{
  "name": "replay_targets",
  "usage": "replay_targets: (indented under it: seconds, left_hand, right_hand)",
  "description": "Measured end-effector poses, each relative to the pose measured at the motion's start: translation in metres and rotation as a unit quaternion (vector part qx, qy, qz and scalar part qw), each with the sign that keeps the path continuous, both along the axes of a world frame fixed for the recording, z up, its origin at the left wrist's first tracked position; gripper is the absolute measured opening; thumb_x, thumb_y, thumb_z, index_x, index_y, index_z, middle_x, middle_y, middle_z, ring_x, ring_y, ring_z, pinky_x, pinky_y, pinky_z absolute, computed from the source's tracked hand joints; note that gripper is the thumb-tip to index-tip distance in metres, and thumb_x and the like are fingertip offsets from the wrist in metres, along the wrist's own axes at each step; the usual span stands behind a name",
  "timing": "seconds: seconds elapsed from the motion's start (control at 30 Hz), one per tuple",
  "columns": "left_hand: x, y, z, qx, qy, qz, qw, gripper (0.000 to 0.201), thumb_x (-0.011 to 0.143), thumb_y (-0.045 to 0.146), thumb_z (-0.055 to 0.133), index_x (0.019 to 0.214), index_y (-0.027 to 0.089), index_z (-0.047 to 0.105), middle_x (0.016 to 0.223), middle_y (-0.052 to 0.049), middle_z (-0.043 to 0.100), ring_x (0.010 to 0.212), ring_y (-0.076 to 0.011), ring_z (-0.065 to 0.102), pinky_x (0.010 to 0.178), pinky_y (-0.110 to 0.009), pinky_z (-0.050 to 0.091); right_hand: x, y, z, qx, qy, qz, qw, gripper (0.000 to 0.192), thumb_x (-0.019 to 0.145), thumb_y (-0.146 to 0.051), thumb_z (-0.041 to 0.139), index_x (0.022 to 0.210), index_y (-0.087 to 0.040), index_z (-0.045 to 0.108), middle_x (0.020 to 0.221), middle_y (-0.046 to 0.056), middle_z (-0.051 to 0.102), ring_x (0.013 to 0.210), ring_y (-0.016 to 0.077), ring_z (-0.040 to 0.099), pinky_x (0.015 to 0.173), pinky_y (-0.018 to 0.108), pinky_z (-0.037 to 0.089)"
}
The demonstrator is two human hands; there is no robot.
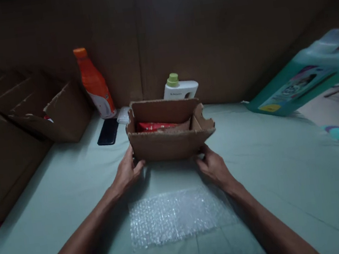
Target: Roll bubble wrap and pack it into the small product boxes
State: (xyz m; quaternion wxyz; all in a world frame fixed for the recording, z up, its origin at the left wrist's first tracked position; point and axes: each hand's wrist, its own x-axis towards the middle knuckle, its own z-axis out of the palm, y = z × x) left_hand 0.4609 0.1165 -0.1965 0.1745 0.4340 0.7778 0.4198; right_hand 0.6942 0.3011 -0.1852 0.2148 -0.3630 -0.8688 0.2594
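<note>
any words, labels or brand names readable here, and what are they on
No text is readable.
White bottle: small dark print, too blurred.
Orange bottle: white label, no legible words.
Red packet in the cardboard box: markings too small.
Teal package: printed picture, yellow patch, lettering blurred.

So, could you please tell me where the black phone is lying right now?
The black phone lies flat on the table, left of the small cardboard box and just in front of the orange bottle.
</note>
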Motion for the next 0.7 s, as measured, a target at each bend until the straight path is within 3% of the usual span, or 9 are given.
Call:
replay_targets:
  seconds: [0.07,0.13,0.27,0.4,0.5,0.6,0.7]
  left_hand:
    - [-0.001,-0.013,-0.004,0.008,0.040,0.017,0.999,0.071,0.086,0.033,0.057,0.150,0.014,0.033,0.137,-0.020,0.056,0.116,-0.0305,0.061,0.095,-0.047,0.052]
    - [0.006,-0.042,-0.010,0.004,0.098,0.019,0.995,0.071,0.087,0.036,0.059,0.151,0.018,0.033,0.141,-0.019,0.054,0.125,-0.0328,0.055,0.102,-0.053,0.049]
    - [0.040,-0.093,-0.022,-0.045,0.184,-0.076,0.979,0.047,0.088,0.039,0.062,0.132,0.024,0.056,0.134,-0.013,0.058,0.126,-0.0333,0.052,0.104,-0.055,0.047]
    - [0.071,-0.082,-0.029,-0.085,0.224,-0.133,0.962,0.045,0.082,0.035,0.067,0.124,0.018,0.061,0.140,-0.017,0.053,0.134,-0.0381,0.043,0.108,-0.058,0.041]
    - [0.083,-0.062,-0.024,-0.115,0.222,-0.167,0.954,0.030,0.075,0.022,0.068,0.106,0.018,0.066,0.141,-0.015,0.052,0.133,-0.0368,0.042,0.105,-0.056,0.042]
    - [0.084,-0.060,-0.012,-0.148,0.208,-0.193,0.947,0.019,0.073,0.011,0.060,0.091,0.019,0.065,0.120,-0.012,0.063,0.115,-0.0302,0.054,0.096,-0.048,0.045]
    - [0.075,-0.068,0.006,-0.177,0.231,-0.225,0.930,0.021,0.072,0.005,0.055,0.087,0.019,0.062,0.090,-0.006,0.068,0.094,-0.0265,0.057,0.091,-0.045,0.042]
  right_hand:
    - [0.015,0.004,-0.004,0.001,0.002,0.017,1.000,0.041,0.087,-0.036,0.051,0.122,-0.019,0.062,0.111,0.013,0.073,0.099,0.0291,0.069,0.081,0.042,0.055]
    - [0.044,0.001,-0.010,0.007,-0.018,0.037,0.999,0.038,0.090,-0.041,0.051,0.120,-0.021,0.066,0.118,0.012,0.072,0.106,0.0294,0.067,0.090,0.046,0.054]
    - [0.098,-0.019,-0.024,0.014,-0.082,0.046,0.995,0.041,0.090,-0.050,0.055,0.117,-0.022,0.070,0.125,0.013,0.070,0.117,0.0313,0.063,0.101,0.050,0.050]
    - [0.104,-0.040,-0.032,0.046,-0.122,0.031,0.991,0.039,0.090,-0.049,0.055,0.115,-0.021,0.069,0.137,0.016,0.062,0.127,0.0350,0.056,0.100,0.056,0.046]
    - [0.093,-0.057,-0.033,0.056,-0.096,0.061,0.992,0.021,0.087,-0.041,0.058,0.090,-0.022,0.066,0.132,0.015,0.065,0.122,0.0336,0.058,0.095,0.052,0.047]
    - [0.090,-0.080,-0.026,0.015,-0.067,0.077,0.995,0.013,0.085,-0.033,0.055,0.076,-0.023,0.058,0.100,0.009,0.073,0.095,0.0267,0.066,0.083,0.042,0.050]
    - [0.094,-0.108,-0.013,-0.091,-0.058,0.064,0.992,0.013,0.087,-0.036,0.054,0.088,-0.024,0.059,0.077,0.002,0.068,0.063,0.0189,0.061,0.066,0.033,0.049]
